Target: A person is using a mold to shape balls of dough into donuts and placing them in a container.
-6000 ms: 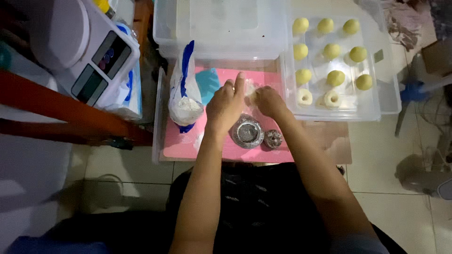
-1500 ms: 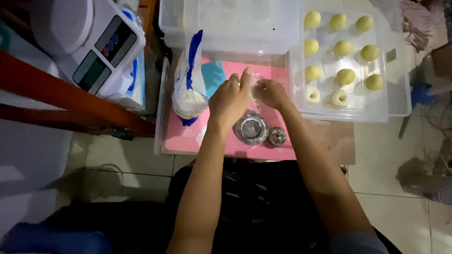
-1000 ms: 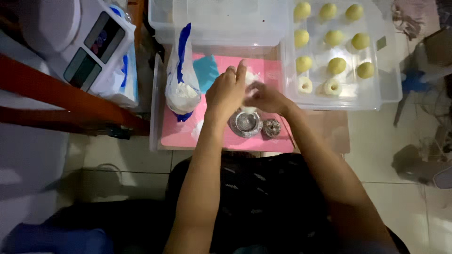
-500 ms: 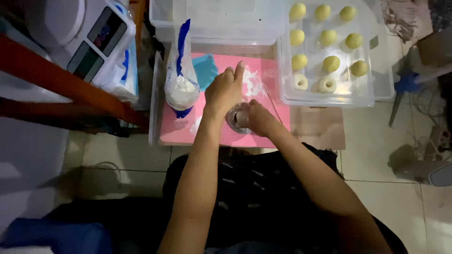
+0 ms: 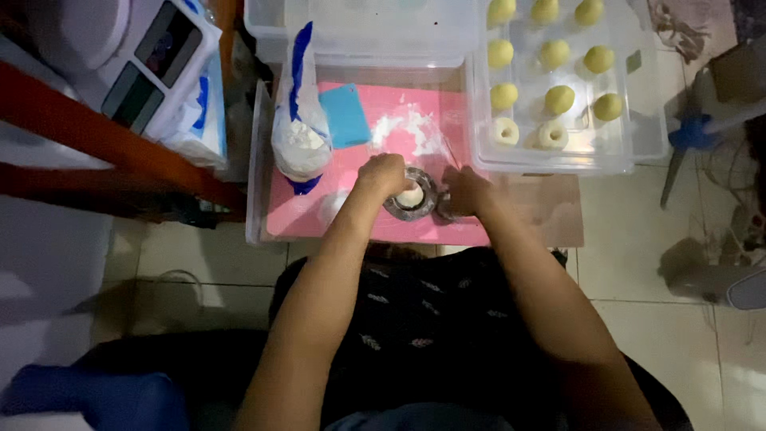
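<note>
Pale tiled floor point(image 5: 638, 231) with dark grout lines, dimly lit. Orange-red beam point(image 5: 96, 132) slanting across the left. Blue stool point(image 5: 88, 395) at the bottom left corner. Grey fan base point(image 5: 738, 283) at the right edge.

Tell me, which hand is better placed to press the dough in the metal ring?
Probably the left hand: it already rests on the dough in the metal ring. The right hand sits beside it.
</note>
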